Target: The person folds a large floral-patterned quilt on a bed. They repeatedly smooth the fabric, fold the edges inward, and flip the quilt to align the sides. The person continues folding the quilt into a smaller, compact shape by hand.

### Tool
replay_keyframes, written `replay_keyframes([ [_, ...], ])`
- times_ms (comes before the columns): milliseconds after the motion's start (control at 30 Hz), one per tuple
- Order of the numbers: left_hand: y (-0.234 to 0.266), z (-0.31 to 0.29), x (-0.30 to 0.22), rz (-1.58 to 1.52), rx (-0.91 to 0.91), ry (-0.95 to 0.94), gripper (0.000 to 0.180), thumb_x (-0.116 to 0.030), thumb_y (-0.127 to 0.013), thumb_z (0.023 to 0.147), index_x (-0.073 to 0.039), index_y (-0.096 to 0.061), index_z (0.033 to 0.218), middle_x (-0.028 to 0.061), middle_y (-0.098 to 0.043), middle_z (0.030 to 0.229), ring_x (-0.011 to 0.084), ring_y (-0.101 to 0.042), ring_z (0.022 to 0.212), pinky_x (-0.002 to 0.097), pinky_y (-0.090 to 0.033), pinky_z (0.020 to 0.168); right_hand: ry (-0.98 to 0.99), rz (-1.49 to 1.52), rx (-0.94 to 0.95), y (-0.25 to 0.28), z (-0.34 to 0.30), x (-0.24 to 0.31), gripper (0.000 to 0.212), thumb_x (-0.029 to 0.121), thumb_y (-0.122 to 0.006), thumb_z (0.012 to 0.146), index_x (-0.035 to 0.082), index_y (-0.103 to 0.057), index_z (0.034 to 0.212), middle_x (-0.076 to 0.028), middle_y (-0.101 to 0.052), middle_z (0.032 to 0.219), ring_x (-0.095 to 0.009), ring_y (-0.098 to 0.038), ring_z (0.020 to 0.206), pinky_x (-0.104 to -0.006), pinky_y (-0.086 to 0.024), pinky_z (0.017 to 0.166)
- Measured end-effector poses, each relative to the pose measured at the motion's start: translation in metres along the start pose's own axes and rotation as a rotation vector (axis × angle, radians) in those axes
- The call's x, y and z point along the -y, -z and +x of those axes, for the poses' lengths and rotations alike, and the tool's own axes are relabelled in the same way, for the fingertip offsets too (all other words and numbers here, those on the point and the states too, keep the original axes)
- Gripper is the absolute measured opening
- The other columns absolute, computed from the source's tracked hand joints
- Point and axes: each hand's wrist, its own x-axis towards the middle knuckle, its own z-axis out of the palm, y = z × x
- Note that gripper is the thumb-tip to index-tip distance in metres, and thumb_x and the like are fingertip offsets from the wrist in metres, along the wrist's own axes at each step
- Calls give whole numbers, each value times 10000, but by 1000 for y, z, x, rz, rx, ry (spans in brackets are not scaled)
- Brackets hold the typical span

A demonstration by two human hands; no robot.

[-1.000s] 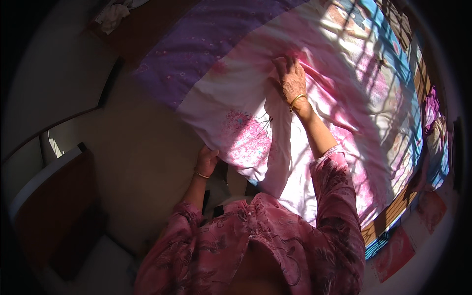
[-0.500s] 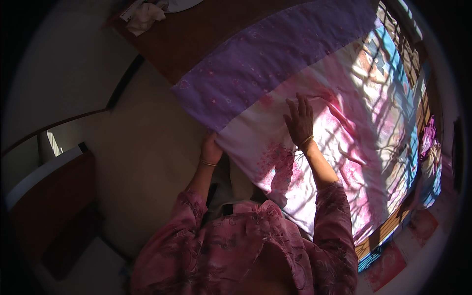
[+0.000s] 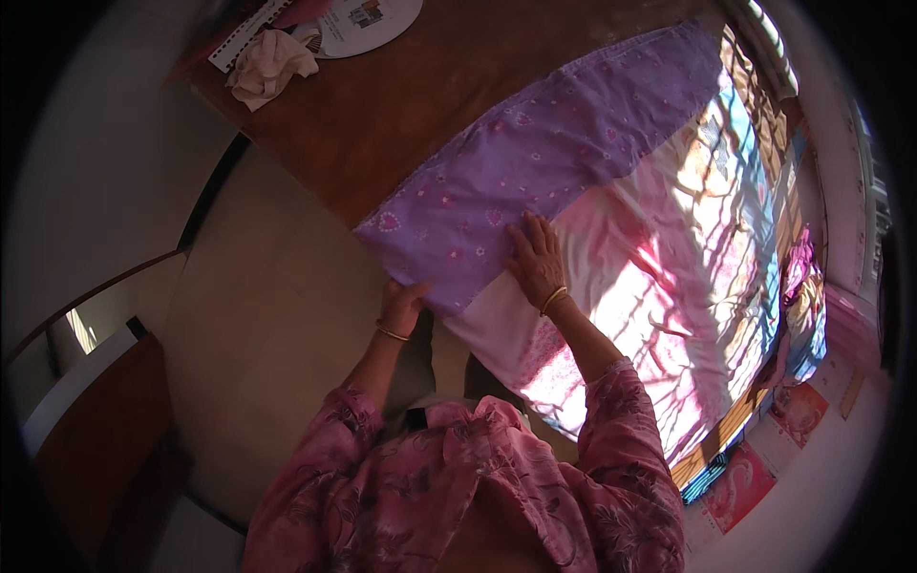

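Patterned cloth (image 3: 626,239) spread on brown table (image 3: 401,105), purple band (image 3: 549,153) across its far part. Left hand (image 3: 402,304) pinches the cloth's left edge, fingers partly hidden from me. Right hand (image 3: 538,263) rests flat, fingers loose, just beside the band's seam.

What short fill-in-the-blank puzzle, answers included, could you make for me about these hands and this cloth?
1. The right hand rests palm ____ on the flower-patterned cloth.
2. The heart-printed band, beside the left hand, is coloured ____.
3. The bangle nearest the right hand is ____-coloured.
4. The crumpled beige cloth lies on a wooden surface coloured ____.

Missing words: down; purple; gold; brown.
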Motion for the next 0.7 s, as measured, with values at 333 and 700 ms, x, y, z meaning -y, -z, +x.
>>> replay_keyframes([
  [333, -29, 45, -93, 192, -272, -247, 271, -141, -687, 796, -10, -610, 1020, 33, -609, 933, 130, -561, 841, 287, -455, 794, -81, 99, -124, -8, 14, 26, 563, 173, -660, 739, 135, -483, 1272, -170, -391, 1352, -389, -334, 1266, -503, -249, 1061],
  [700, -1, 73, -154, 780, -102, 18, 186, -126, -578, 891, 21, -651, 978, -14, -623, 867, 59, -546, 744, 196, -446, 678, -116, 189, -62, -22, 24, 50, 552, 222, -666, 743, 151, -480, 1259, -162, -374, 1363, -364, -310, 1291, -488, -241, 1071],
])
